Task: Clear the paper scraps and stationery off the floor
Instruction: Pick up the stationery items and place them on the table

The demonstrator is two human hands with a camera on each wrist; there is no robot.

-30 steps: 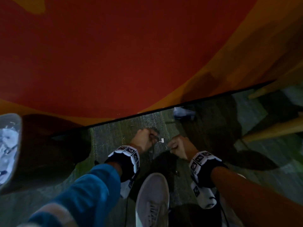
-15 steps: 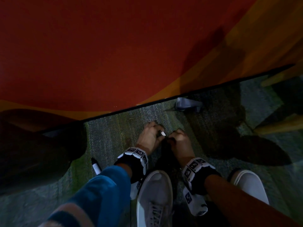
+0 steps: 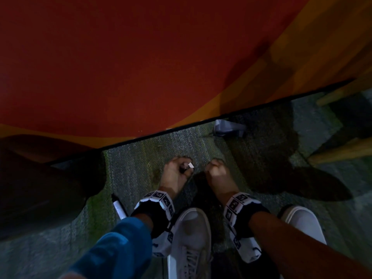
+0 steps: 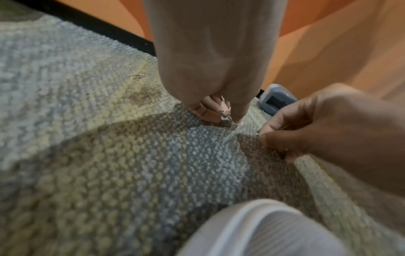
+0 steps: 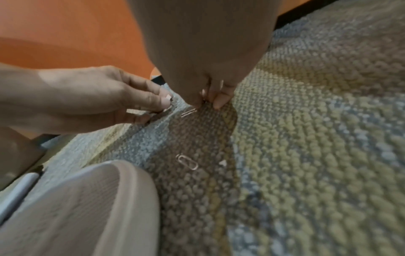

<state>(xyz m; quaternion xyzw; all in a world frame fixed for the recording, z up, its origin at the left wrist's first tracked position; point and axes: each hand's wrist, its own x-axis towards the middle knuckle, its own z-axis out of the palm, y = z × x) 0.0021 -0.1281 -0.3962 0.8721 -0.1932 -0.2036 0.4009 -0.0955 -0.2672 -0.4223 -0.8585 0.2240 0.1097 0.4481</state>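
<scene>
While hands parted since before, marker stays floored

Marker lower end hidden behind blue sleeve. Gray object by wall partly under baseboard shadow, kind unclear. Left hand contents mostly hidden inside curled fingers. Right hand pinch blurred; held item unclear. Shoe cut by bottom edge.

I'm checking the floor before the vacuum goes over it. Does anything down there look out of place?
Yes. Loose paper clips lie on the carpet: one by the shoe, another at the right hand, a third further off. A marker and a grey stapler-like object also lie there.
</scene>
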